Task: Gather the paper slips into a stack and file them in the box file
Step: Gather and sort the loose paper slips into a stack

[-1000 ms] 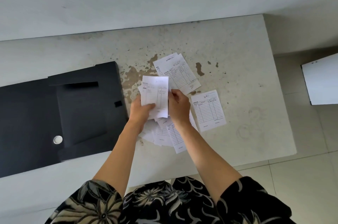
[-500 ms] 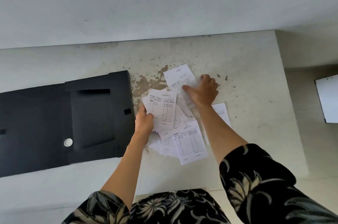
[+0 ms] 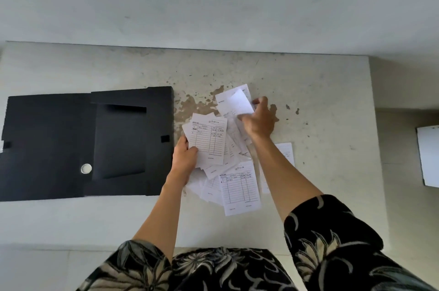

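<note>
A black box file (image 3: 71,146) lies opened flat on the left of the table. Right of it, white printed paper slips (image 3: 240,186) lie scattered and overlapping. My left hand (image 3: 184,157) grips a small stack of slips (image 3: 207,141) just above the pile, next to the file's right edge. My right hand (image 3: 259,119) reaches further back and pinches a slip (image 3: 238,102) lifted off the far end of the pile. One more slip (image 3: 286,153) lies partly hidden under my right forearm.
The table (image 3: 320,91) is pale and stained, with a brown worn patch (image 3: 190,105) behind the slips. Its right edge drops to a tiled floor, where a white object (image 3: 428,155) sits. A wall runs along the table's back.
My right hand left the held stack, reached to the far slips and has now raised one off the table. My left hand keeps the stack in about the same place.
</note>
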The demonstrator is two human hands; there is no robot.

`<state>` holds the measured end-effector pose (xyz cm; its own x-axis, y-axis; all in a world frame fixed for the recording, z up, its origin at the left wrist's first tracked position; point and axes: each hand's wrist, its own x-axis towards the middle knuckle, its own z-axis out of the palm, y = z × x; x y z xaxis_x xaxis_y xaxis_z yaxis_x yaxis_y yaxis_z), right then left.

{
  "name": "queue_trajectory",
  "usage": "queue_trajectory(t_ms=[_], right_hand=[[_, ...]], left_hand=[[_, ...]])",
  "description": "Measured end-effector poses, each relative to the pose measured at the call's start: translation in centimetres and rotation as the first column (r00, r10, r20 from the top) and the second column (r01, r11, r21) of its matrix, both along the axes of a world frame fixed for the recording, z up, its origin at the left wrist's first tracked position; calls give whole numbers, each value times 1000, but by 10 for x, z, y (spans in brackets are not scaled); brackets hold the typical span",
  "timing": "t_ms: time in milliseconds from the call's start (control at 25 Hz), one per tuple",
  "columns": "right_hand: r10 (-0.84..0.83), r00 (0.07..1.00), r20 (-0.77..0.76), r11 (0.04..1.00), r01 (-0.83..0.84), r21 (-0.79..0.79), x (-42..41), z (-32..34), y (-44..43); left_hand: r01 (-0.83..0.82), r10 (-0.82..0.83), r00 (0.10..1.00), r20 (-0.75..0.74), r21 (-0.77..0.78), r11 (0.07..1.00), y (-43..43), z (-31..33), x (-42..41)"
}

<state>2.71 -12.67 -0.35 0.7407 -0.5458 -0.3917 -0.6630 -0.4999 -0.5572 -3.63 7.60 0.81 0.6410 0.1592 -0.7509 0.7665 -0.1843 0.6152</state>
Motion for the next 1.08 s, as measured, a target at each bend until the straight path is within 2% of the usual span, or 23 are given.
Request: queue_trajectory(t_ms=[120,200,280,360,480,560,640,720,800,880,1000,1080], right_hand=[[-149,980,129,966,117,230,-8,15,-25],[-368,908,199,860,252,443,-19,27,-35],[-480,854,202,746,276,606,-33,35,-34],[-393,900,188,745,191,639,-51,36,-21],[-61,991,121,772,-30,635,-79,31,10],[114,991,68,778,-132,614,-96,22,28],[192,979,63,816,-195,544,-108,16,41],[226,967,116,882,-253,398,-115,12,45],[212,963,164,907,-256,335,-119,10,37],[146,983,111,854,-182,488,-122,14,22],[125,990,67,710,-137,690,-132,21,-9],[26,998,64,732,-62,679,-142,24,-27]], left_hand=[[-7,7,1000,2,8,1000,-3,4,0],[-42,42,999,-1,12,999,-4,4,0],[-74,74,997,0,26,997,-6,6,-2],[-118,118,993,5,36,992,-7,7,-6],[-190,191,981,19,-52,980,-4,11,-15],[-198,199,980,4,-108,974,-2,12,-23],[-164,166,985,39,-53,985,-4,16,-29],[-146,145,987,64,14,989,-5,18,-36],[-154,157,985,74,-46,987,-5,18,-42],[-99,111,990,92,-127,987,-8,21,-48],[48,-29,993,110,-178,983,-22,26,-53],[54,-33,987,157,-126,991,-30,30,-55]])
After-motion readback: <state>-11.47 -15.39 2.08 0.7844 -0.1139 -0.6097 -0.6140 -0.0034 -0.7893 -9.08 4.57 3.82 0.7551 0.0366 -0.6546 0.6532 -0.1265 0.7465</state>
